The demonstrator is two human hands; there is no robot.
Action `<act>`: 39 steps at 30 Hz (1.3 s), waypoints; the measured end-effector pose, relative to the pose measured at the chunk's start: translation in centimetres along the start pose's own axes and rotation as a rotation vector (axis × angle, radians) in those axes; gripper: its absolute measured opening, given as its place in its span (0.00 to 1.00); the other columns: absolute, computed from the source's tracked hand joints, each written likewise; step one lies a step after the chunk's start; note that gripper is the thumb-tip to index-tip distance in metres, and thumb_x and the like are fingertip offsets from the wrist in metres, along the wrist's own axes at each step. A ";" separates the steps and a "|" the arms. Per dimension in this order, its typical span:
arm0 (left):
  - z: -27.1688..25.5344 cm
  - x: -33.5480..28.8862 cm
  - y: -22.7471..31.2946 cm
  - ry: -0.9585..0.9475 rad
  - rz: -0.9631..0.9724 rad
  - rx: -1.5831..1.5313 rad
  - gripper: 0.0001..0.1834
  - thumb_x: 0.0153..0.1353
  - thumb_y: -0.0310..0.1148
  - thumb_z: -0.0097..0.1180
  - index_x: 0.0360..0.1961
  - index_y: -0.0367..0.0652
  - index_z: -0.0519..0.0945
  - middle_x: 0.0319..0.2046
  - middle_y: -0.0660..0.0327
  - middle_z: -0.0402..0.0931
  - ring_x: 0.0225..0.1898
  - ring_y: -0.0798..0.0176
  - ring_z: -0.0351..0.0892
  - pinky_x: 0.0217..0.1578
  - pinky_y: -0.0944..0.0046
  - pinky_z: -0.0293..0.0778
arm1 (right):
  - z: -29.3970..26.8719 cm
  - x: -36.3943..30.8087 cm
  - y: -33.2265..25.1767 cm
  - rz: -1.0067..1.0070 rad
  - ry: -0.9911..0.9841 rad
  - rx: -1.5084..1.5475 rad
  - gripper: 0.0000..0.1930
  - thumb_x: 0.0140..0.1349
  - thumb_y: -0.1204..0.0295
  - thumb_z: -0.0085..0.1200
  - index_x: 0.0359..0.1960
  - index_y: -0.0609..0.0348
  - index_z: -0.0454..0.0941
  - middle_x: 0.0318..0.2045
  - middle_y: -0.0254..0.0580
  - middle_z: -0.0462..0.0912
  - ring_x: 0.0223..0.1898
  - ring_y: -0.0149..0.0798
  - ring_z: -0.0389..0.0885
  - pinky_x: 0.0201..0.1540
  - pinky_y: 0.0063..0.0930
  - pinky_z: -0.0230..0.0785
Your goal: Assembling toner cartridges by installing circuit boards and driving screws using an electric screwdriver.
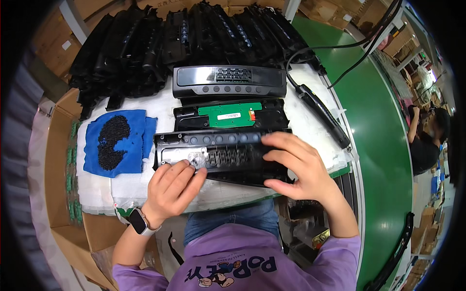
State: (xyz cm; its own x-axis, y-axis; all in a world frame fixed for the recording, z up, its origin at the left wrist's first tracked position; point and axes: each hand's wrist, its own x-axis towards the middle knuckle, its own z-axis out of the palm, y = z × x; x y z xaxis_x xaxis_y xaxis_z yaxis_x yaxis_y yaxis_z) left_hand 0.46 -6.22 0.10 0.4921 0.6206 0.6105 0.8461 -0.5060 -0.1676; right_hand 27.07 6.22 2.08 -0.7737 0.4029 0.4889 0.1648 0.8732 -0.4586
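Note:
A long black plastic housing [223, 169] lies before me with its inner side up, a row of round buttons along its far edge and a grille of small slots in the middle. My left hand [175, 189] has its fingers bent close together on the near left edge of it, beside a clear patch on the panel. Over the right end is my right hand [302, 167], fingers and thumb spread apart, fingertips close to the surface. Just behind lies another black shell with a green circuit board [233, 115]. Farther back sits a black panel [229, 82], its outer face up.
A blue cloth [133, 160] at the left carries a heap of tiny black screws [114, 140]. Many black housings [194, 34] are stacked behind. At the right lies a corded black electric screwdriver [323, 116]. A green conveyor [383, 194] runs past; another person [428, 145] is beyond.

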 end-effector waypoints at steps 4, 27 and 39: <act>-0.2 0.3 0.5 -0.013 0.032 0.043 0.11 0.49 0.23 0.55 0.35 0.43 0.80 0.36 0.59 0.75 0.42 0.59 0.75 0.32 0.64 0.70 | 0.1 0.7 -0.4 0.210 -0.074 -0.066 0.19 0.41 0.71 0.63 0.37 0.58 0.75 0.51 0.49 0.70 0.48 0.51 0.72 0.51 0.40 0.66; -1.6 -1.4 3.6 -0.231 -0.031 -0.175 0.03 0.48 0.25 0.56 0.20 0.45 0.77 0.42 0.62 0.77 0.52 0.64 0.74 0.57 0.50 0.59 | 1.6 3.5 2.3 0.014 -0.058 -0.069 0.20 0.30 0.74 0.64 0.31 0.55 0.74 0.45 0.44 0.73 0.48 0.47 0.70 0.51 0.39 0.61; -0.9 0.0 3.8 -0.305 -0.259 -0.420 0.17 0.40 0.29 0.65 0.34 0.37 0.76 0.49 0.50 0.70 0.55 0.47 0.69 0.56 0.43 0.59 | -2.5 5.0 3.9 0.180 0.247 -0.219 0.16 0.35 0.74 0.64 0.30 0.57 0.76 0.43 0.41 0.76 0.43 0.47 0.75 0.45 0.34 0.66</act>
State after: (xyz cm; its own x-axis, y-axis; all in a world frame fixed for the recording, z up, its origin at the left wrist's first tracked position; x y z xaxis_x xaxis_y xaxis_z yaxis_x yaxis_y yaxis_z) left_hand 3.49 -8.67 0.22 0.3689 0.8690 0.3297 0.8235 -0.4701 0.3175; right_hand 25.40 12.30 4.55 -0.5539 0.5860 0.5914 0.4322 0.8095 -0.3973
